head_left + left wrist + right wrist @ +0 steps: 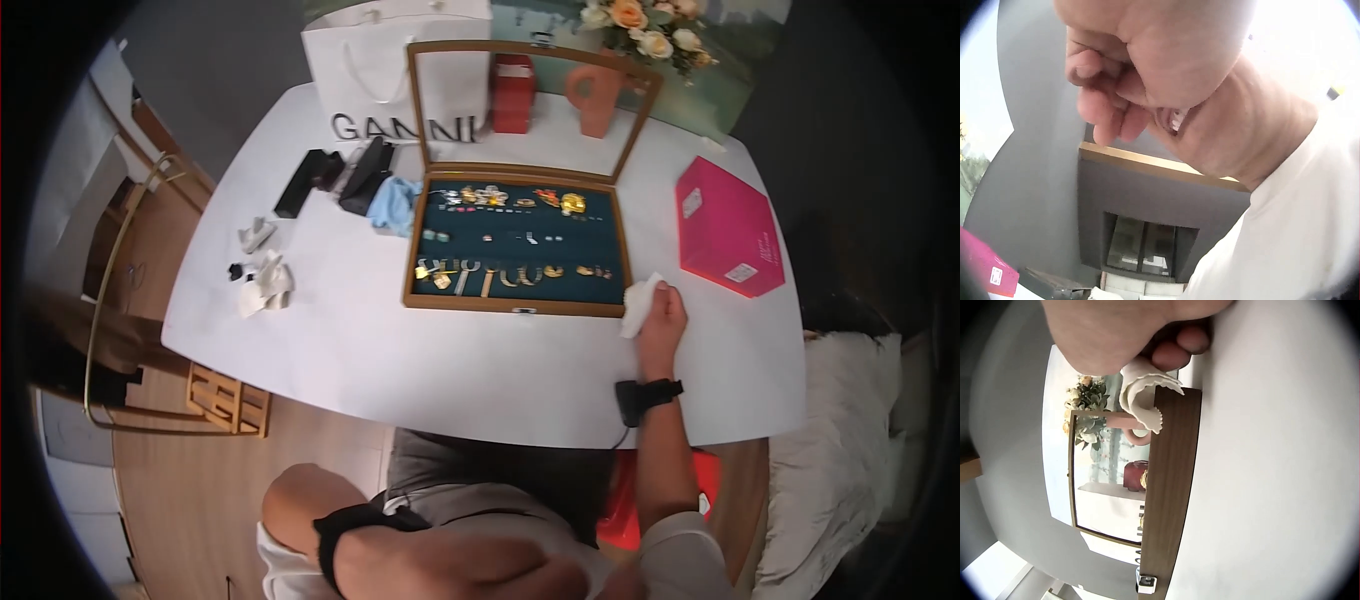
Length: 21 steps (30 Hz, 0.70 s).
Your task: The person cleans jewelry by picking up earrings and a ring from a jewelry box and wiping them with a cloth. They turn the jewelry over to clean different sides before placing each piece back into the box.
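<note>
My right hand (664, 318) holds a white cloth (638, 303) with a scalloped edge at the front right corner of a wooden jewelry box (560, 309). In the right wrist view, the cloth (1142, 403) curls out below the fingers and overlaps the end of the box's brown side (1171, 481). The glass-topped lid (412, 110) stands raised, and rows of brooches, earrings and watches (488, 283) lie on the dark green lining. Raised away from the table, my left hand (450, 568) is close to the face, its fingers (1104, 115) loosely bent and holding nothing.
A pink box (728, 228) stands at the table's right. Behind the lid are a white paper bag (375, 70), a red box (513, 95) and a pink vase (597, 100). Blue cloth (393, 208), black cases (300, 185) and crumpled white cloth (265, 287) lie left.
</note>
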Motion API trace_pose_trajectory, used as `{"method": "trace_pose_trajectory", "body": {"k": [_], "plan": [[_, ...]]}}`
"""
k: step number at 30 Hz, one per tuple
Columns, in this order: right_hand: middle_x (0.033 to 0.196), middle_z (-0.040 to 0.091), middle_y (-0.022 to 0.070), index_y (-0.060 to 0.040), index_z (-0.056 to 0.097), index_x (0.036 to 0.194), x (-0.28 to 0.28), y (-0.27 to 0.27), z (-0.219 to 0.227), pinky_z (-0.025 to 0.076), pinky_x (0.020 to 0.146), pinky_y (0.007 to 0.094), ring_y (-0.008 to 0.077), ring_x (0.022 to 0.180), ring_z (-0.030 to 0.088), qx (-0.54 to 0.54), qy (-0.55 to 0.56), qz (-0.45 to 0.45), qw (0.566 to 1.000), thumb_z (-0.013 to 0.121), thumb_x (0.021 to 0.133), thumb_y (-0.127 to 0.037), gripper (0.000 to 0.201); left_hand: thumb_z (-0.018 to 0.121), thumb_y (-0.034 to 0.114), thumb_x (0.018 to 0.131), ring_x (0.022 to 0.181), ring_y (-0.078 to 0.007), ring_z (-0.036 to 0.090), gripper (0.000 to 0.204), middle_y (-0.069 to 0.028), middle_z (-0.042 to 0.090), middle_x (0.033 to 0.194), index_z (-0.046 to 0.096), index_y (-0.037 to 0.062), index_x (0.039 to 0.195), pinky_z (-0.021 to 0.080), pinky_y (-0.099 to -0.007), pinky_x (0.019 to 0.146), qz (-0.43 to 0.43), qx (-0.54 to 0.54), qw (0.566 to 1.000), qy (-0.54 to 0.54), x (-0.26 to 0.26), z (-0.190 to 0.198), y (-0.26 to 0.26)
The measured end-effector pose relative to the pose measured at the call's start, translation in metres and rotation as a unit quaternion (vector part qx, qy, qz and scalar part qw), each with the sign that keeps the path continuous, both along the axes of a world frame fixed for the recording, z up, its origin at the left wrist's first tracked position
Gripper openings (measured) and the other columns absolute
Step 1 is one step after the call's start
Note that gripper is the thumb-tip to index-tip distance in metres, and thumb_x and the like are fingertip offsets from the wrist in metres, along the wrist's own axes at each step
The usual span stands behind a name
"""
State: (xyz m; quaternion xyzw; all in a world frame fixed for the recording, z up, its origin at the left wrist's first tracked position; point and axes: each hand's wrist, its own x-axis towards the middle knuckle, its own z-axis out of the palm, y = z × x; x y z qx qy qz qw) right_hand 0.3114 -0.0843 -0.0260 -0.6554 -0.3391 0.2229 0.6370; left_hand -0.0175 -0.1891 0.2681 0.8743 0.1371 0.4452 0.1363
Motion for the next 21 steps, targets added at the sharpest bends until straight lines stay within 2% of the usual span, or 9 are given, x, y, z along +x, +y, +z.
{"method": "trace_pose_trajectory", "body": {"k": [1,2,5,6,10,12,15,18,21], "plan": [[0.075,0.058,-0.0010,-0.0023,0.059,0.086,0.001,0.000,-0.002,0.045,0.063,0.0259,0.0062,0.069,0.051,-0.001,-0.006,0.003,1.000,0.051,0.111,-0.027,0.036,0.071,0.013,0.070,0.060,-0.0096,0.056,0.013,-0.0069,0.068,0.080,0.067,0.0055,0.081,0.035,-0.0246,0.048,0.041,-0.015,0.998,0.038,-0.008,0.006,-0.006],[0.075,0.058,-0.0008,-0.0021,0.060,0.087,0.003,-0.001,-0.003,0.045,0.063,0.0262,0.0062,0.069,0.051,-0.005,-0.019,0.003,1.000,0.051,0.111,-0.027,0.036,0.071,0.015,0.066,0.054,-0.0105,0.051,0.017,-0.0103,0.068,0.079,0.060,0.0045,0.074,0.030,-0.0238,0.044,0.005,0.060,0.994,-0.093,0.011,-0.021,0.011],[0.074,0.057,-0.0010,-0.0021,0.059,0.087,0.000,0.003,-0.005,0.045,0.062,0.0266,0.0064,0.069,0.050,0.013,0.000,-0.002,1.000,0.051,0.111,-0.027,0.036,0.073,0.019,0.061,0.054,-0.0114,0.053,0.023,-0.0100,0.069,0.079,0.064,0.0039,0.076,0.035,-0.0235,0.043,0.002,0.050,0.992,-0.115,0.010,-0.027,0.009],[0.073,0.055,-0.0012,-0.0020,0.058,0.085,-0.002,0.000,-0.001,0.043,0.062,0.0272,0.0065,0.068,0.048,0.002,-0.012,0.002,1.000,0.052,0.111,-0.027,0.037,0.072,0.014,0.068,0.060,-0.0105,0.058,0.018,-0.0088,0.069,0.079,0.069,0.0015,0.081,0.041,-0.0241,0.046,-0.006,-0.006,1.000,-0.026,-0.003,-0.011,0.012],[0.074,0.055,-0.0003,-0.0010,0.056,0.085,0.005,-0.002,-0.009,0.042,0.061,0.0284,0.0068,0.070,0.048,0.003,-0.060,0.009,0.998,0.052,0.111,-0.026,0.037,0.062,-0.002,0.074,0.070,-0.0253,0.070,0.018,-0.0163,0.069,0.084,0.069,-0.0079,0.090,0.057,-0.0319,0.052,-0.048,-0.034,0.998,0.004,-0.006,-0.042,0.048],[0.076,0.056,0.0005,-0.0004,0.058,0.088,0.015,-0.006,-0.017,0.044,0.064,0.0289,0.0082,0.072,0.049,-0.010,-0.085,-0.006,0.996,0.054,0.110,-0.026,0.034,0.049,-0.010,0.080,0.078,-0.0323,0.070,0.024,-0.0154,0.069,0.087,0.068,-0.0033,0.094,0.058,-0.0372,0.072,0.058,-0.204,0.977,0.018,-0.006,-0.083,0.067],[0.080,0.059,0.0025,0.0000,0.059,0.094,0.008,-0.010,-0.018,0.047,0.069,0.0299,0.0102,0.074,0.052,-0.024,-0.027,0.004,0.999,0.054,0.109,-0.026,0.030,0.048,-0.010,0.088,0.072,-0.0124,0.057,0.027,-0.0089,0.069,0.095,0.070,-0.0014,0.102,0.045,-0.0259,0.064,0.240,-0.396,0.886,-0.036,-0.024,-0.181,0.098],[0.083,0.060,0.0036,-0.0008,0.057,0.096,0.002,-0.015,-0.017,0.048,0.070,0.0297,0.0110,0.074,0.053,-0.029,-0.002,0.007,1.000,0.056,0.107,-0.020,0.023,0.050,-0.007,0.090,0.081,-0.0117,0.057,0.027,-0.0056,0.069,0.102,0.068,-0.0006,0.110,0.047,-0.0251,0.067,0.303,-0.424,0.849,-0.092,-0.033,-0.236,0.119],[0.079,0.056,0.0019,-0.0019,0.055,0.098,-0.003,-0.021,-0.009,0.046,0.064,0.0279,0.0093,0.072,0.051,-0.045,0.003,-0.001,0.999,0.056,0.107,-0.018,0.019,0.053,-0.004,0.092,0.085,-0.0121,0.055,0.028,-0.0060,0.063,0.109,0.062,0.0000,0.118,0.049,-0.0270,0.072,0.351,-0.413,0.830,-0.134,-0.030,-0.256,0.135]]}}
